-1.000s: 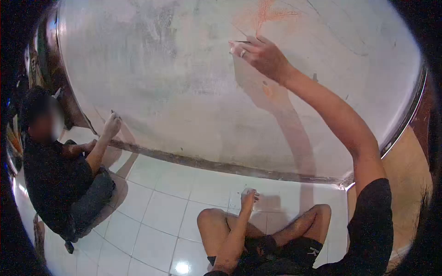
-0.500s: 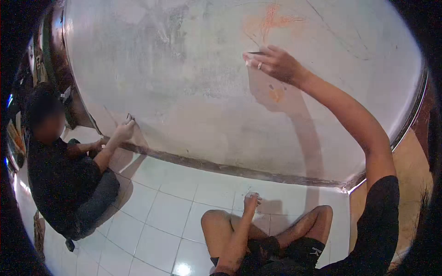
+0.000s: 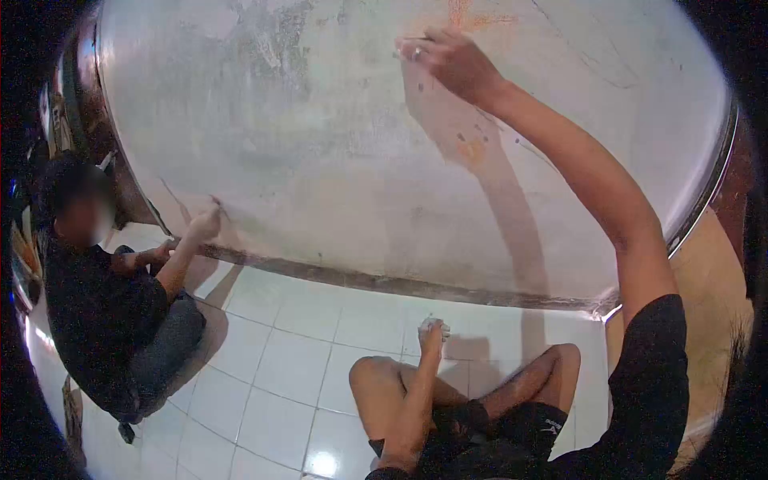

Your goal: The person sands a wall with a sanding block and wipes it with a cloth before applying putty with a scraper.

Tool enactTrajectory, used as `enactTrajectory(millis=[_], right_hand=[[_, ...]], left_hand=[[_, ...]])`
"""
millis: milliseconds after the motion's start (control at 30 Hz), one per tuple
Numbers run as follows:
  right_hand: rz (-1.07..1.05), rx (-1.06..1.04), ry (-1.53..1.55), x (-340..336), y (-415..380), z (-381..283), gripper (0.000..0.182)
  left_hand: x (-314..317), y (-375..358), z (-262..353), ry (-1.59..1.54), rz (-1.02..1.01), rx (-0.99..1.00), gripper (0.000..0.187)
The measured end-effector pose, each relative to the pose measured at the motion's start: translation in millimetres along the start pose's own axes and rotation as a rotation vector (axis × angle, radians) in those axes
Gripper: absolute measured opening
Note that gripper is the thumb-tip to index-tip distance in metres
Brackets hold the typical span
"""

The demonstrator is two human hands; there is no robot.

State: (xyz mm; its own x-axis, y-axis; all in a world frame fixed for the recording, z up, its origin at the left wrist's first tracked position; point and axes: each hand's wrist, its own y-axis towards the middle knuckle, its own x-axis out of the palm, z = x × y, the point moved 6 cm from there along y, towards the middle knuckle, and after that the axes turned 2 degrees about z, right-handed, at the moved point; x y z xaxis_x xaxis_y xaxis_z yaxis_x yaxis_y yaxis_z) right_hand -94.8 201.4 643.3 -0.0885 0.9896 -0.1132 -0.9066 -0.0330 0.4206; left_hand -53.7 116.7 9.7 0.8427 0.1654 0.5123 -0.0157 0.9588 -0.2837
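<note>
My right hand [image 3: 452, 60] is raised against the upper part of a pale, patchy wall [image 3: 336, 192]. Its fingers are closed round a thin, flat scraper [image 3: 414, 38], seen nearly edge-on, and a ring shows on one finger. Whitish material sits by the fingertips. Low over the floor, in front of my crossed legs, my left hand [image 3: 433, 332] is closed, with pale stuff on or in its fingers; what it holds is too small to make out.
A co-worker [image 3: 104, 312] in dark clothes sits at the left, one hand [image 3: 205, 224] at the lower wall. White tiles [image 3: 288, 360] cover the floor up to the wall's dark bottom edge [image 3: 384, 284]. Orange stains [image 3: 472, 150] and dark spots mark the wall.
My right hand has moved up and left across the wall with the scraper. The view has shifted slightly. My left hand stays low near the floor, and the co-worker's hand remains at the wall.
</note>
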Motion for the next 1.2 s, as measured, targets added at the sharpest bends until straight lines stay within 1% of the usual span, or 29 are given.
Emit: enactTrajectory(millis=[33,67,167,200,267,300,333,367,433,467,567,600,700,800,900,933,1033,1067,1133,1167,1200], right_hand=[[-0.012,0.010,-0.005,3,-3,-5,0.030],[-0.027,-0.035,0.053,7,-9,-10,0.032],[-0.072,-0.179,0.208,8,-31,-13,0.036],[-0.031,-0.237,0.138,3,-23,-7,0.038],[-0.069,-0.122,0.124,5,-9,-4,0.037],[-0.091,-0.058,0.118,8,-7,-3,0.037],[0.044,-0.051,0.089,2,-12,-10,0.034],[0.050,-0.086,0.109,4,-21,-18,0.033],[0.070,-0.150,0.150,6,-37,-29,0.032],[0.012,-0.208,0.150,8,-33,-21,0.033],[-0.027,-0.100,0.095,-5,-4,-5,0.034],[-0.018,-0.017,0.152,1,-4,-3,0.035],[0.140,-0.081,0.056,-1,-18,-19,0.036],[0.010,-0.096,0.170,11,-11,1,0.034],[0.014,0.042,0.097,11,3,15,0.030],[0.094,-0.010,0.074,1,0,5,0.027],[0.130,-0.155,0.185,-7,-30,-17,0.028],[0.084,-0.180,0.163,-2,-33,-17,0.030],[0.037,-0.119,0.100,2,-15,0,0.032],[0.011,-0.082,0.068,2,-5,9,0.034],[0.043,0.005,0.067,-8,11,20,0.036]], left_hand=[[-1,-8,10,0.021,0.010,-0.018,0.016],[-2,-12,6,-0.080,0.027,0.002,0.013],[-10,-16,10,-0.061,0.056,-0.071,0.014],[-8,-12,12,-0.098,0.064,-0.077,0.012],[-6,-6,14,-0.164,0.081,-0.097,0.012],[-9,-3,6,-0.182,0.065,-0.109,0.012],[-10,-1,-2,-0.201,0.049,-0.120,0.011],[-11,-4,3,-0.220,0.037,-0.128,0.011],[-15,-23,24,-0.207,0.089,-0.105,0.009],[-10,-32,37,-0.211,0.112,-0.093,0.008],[-10,-6,16,-0.293,0.054,-0.074,0.007],[-5,-18,37,-0.217,0.076,-0.092,0.009],[-11,-21,41,-0.164,0.054,-0.019,0.010],[-18,-21,33,-0.268,0.129,-0.153,0.011],[-16,-13,27,-0.265,0.068,-0.147,0.013],[-13,-11,27,-0.317,0.066,-0.101,0.014],[-14,-10,17,-0.247,0.019,-0.188,0.014],[-15,-14,20,-0.215,0.027,-0.177,0.015],[-6,-30,50,-0.159,0.039,-0.145,0.015],[-6,-26,44,-0.181,0.022,-0.162,0.016],[-8,-22,39,-0.198,0.008,-0.180,0.016]])
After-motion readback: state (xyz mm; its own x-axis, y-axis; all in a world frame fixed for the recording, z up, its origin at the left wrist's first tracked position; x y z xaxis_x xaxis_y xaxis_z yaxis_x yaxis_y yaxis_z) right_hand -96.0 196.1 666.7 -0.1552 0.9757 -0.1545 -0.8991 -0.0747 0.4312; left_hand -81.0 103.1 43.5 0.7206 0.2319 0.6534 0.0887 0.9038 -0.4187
